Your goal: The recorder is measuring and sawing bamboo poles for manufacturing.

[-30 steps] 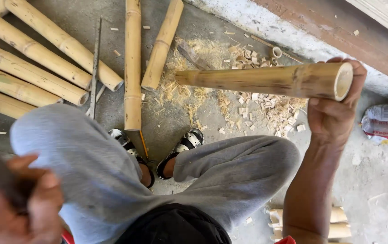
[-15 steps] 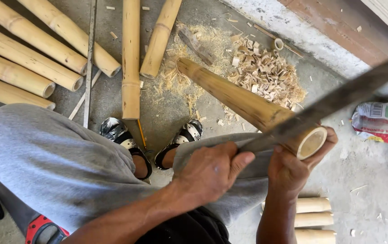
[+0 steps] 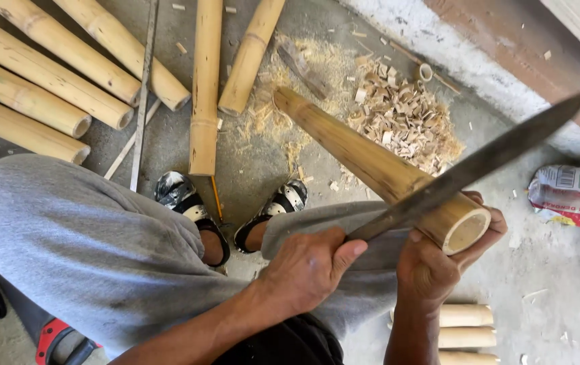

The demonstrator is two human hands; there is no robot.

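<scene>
Left hand (image 3: pixel 307 267) closed in a fist around the handle of a long knife (image 3: pixel 479 162); thumb lies along the handle toward the blade. Blade runs up and right, its lower part laid across the top of a bamboo pole (image 3: pixel 371 165) near the pole's open end.

Right hand (image 3: pixel 438 260) cups that open end from below, fingers wrapped up round the far side, thumb on the near side. The pole slants away up and left from the hand; its far end rests on the concrete floor (image 3: pixel 263 172).

Below the hands: grey trousers (image 3: pixel 87 243) on bent knees, two feet in sandals (image 3: pixel 198 216) on the floor between them.

Near right, short cut bamboo pieces (image 3: pixel 465 328) stacked by the right forearm. A printed bag (image 3: pixel 573 196) lies at the right edge.

Farther out: a heap of wood chips (image 3: pixel 401 118) and sawdust just beyond the pole. More bamboo poles (image 3: pixel 53 88) lie side by side at upper left, two more pointing up the middle.
</scene>
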